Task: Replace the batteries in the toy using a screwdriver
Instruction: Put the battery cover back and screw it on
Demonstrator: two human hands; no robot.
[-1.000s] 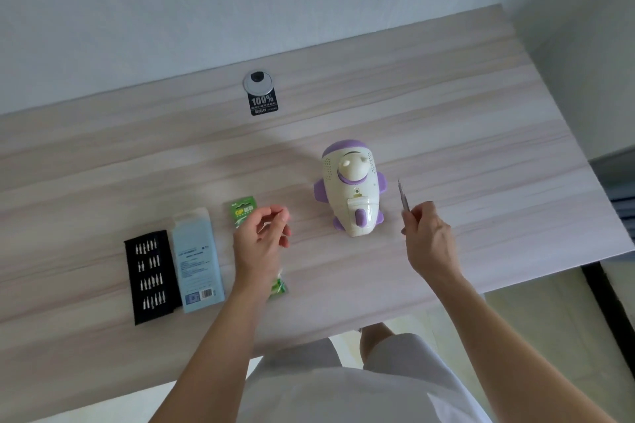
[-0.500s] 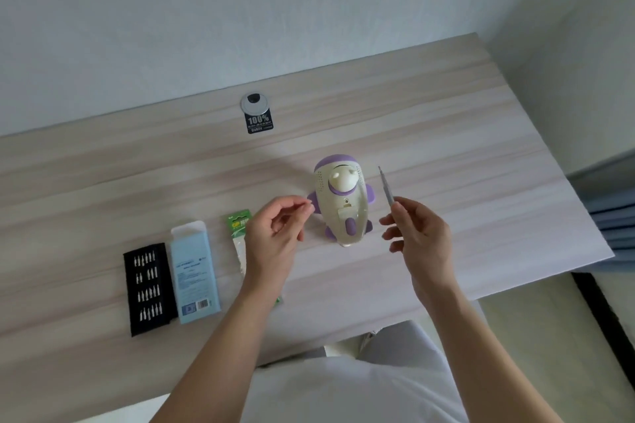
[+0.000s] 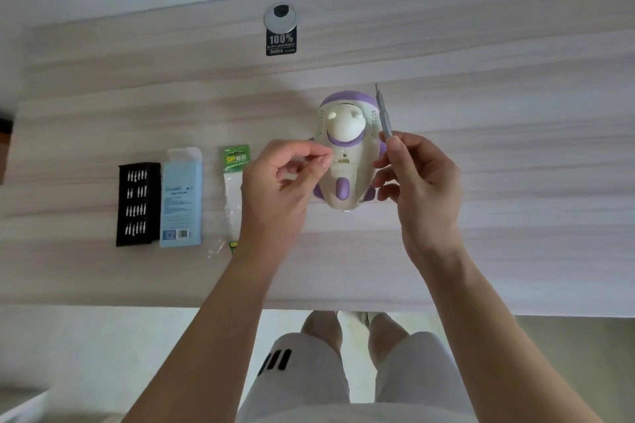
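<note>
My left hand (image 3: 278, 182) hovers just in front of the toy (image 3: 345, 161), thumb and forefinger pressed tip to tip. Whether a small bit sits between them I cannot tell. My right hand (image 3: 419, 182) grips the screwdriver (image 3: 383, 113) by its lower end, shaft pointing up and away, its tip nowhere near a screw. The toy lies on the table (image 3: 481, 148) between both hands with its cover apparently closed. I judge this the very start: the tool is being readied and nothing is unscrewed yet. Opening the cover, swapping cells from the battery pack (image 3: 233, 161) to the left and closing up all remain.
</note>
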